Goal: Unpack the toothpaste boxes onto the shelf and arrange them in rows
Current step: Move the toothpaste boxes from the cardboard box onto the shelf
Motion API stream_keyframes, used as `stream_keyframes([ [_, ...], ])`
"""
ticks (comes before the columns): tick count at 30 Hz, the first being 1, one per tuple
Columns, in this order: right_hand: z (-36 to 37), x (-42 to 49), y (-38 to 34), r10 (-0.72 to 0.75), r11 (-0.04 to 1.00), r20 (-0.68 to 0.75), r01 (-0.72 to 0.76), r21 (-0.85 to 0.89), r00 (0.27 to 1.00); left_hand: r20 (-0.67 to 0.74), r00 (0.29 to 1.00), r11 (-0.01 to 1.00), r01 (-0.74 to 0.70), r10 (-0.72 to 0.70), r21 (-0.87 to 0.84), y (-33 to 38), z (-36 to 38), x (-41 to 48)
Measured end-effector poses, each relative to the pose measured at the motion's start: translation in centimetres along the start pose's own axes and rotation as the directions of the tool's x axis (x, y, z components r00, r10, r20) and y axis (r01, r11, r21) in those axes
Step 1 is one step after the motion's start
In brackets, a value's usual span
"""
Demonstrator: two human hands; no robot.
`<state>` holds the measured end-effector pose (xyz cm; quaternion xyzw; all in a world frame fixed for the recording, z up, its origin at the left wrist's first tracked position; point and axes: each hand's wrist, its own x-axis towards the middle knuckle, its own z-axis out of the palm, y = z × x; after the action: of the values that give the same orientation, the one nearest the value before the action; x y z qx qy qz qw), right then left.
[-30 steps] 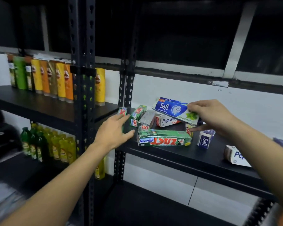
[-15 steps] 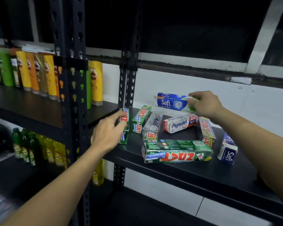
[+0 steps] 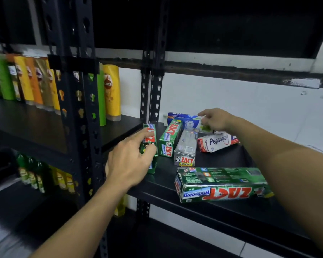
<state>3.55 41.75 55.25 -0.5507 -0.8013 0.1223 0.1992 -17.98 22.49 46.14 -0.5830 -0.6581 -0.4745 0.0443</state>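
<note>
Starting nearest you, the large Zact Whitening box (image 3: 222, 185) lies lengthwise along the front lip of the shelf (image 3: 231, 218), its print upside down to you, and your right forearm passes right over its far end. Drop that arm while drawing back, I judge, and you sweep the box off the lip.

Left of the large box and slightly further in, your left hand (image 3: 127, 164) grips a small green Zact box (image 3: 150, 140), thumb and fingers curled round its near part. It looks to stand on a narrow side, so a loose push could topple it or send it over the front.

Behind the large box, a second Zact Whitening box (image 3: 169, 139) and a grey Zact Smokers box (image 3: 186, 148) lie slanted and close together, with a Pepsodent box (image 3: 217, 142) askew to their right. No rows are formed yet.

Furthest behind the large box, against the wall, your right hand (image 3: 214, 120) pinches the end of a blue Safi box (image 3: 183, 118), fingers curled over it. Sliding it along the back could knock the Pepsodent box and the slanted pair further out of line.
</note>
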Motion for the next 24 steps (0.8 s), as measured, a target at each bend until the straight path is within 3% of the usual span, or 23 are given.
stream_keyframes([
  [4,0.3,0.2,0.3,-0.011,0.983,0.066,0.023,-0.184,0.998,-0.008,1.000,1.000,-0.002,0.002,0.002,0.0,0.1,0.0],
  [13,1.1,-0.6,0.9,-0.074,0.933,-0.032,0.058,-0.356,0.997,0.029,1.000,0.999,-0.012,0.011,0.035,0.1,-0.1,-0.1],
  [24,-1.7,-8.5,-1.1,-0.192,0.945,-0.061,0.168,-0.280,0.980,0.132,0.991,1.000,-0.022,0.023,-0.015,0.3,-0.9,-0.3],
])
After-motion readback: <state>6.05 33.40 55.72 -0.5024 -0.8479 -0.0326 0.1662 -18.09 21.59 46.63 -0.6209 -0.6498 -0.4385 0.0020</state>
